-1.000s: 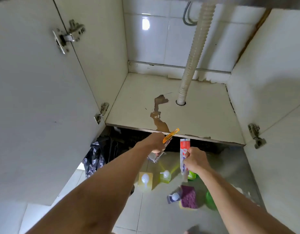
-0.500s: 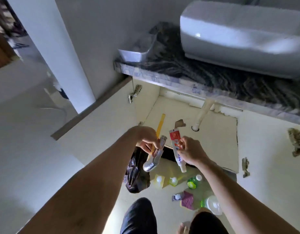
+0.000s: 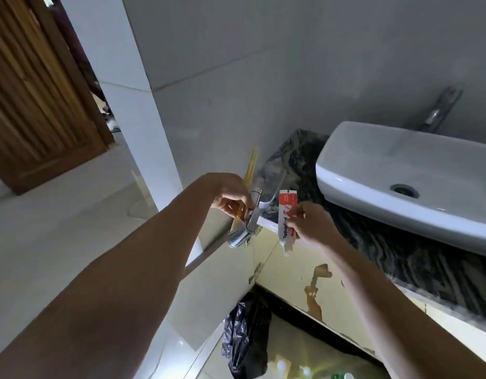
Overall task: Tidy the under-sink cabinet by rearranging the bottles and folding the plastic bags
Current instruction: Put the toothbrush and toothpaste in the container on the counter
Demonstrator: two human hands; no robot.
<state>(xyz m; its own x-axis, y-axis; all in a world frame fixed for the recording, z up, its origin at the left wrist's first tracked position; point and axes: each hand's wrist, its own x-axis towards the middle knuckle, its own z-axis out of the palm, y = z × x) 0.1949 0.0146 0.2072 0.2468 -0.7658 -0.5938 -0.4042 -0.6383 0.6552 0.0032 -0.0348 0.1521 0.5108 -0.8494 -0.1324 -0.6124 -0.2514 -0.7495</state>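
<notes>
My left hand (image 3: pixel 230 196) is raised at counter height, shut on a chrome tap fitting (image 3: pixel 244 228) and a thin orange stick (image 3: pixel 250 170) together. Beside it my right hand (image 3: pixel 310 225) grips a red and white toothpaste tube (image 3: pixel 287 212), cap end down. Both hands hover near the left end of the dark marble counter (image 3: pixel 378 242). Below them the cabinet floor (image 3: pixel 291 272) shows, with peeled brown patches. A crumpled black plastic bag (image 3: pixel 247 337) lies on the floor tiles at the cabinet's front. A few bottle tops (image 3: pixel 343 376) peek in at the bottom edge.
A white basin (image 3: pixel 400 170) sits on the counter at the right, with a chrome tap (image 3: pixel 438 110) behind it. A small white tray (image 3: pixel 269 198) rests on the counter's left end. A wooden door (image 3: pixel 36 99) stands at the far left.
The view has swung up from inside the cabinet to the counter and basin. Both hands have risen with their objects from the cabinet's front edge to counter height.
</notes>
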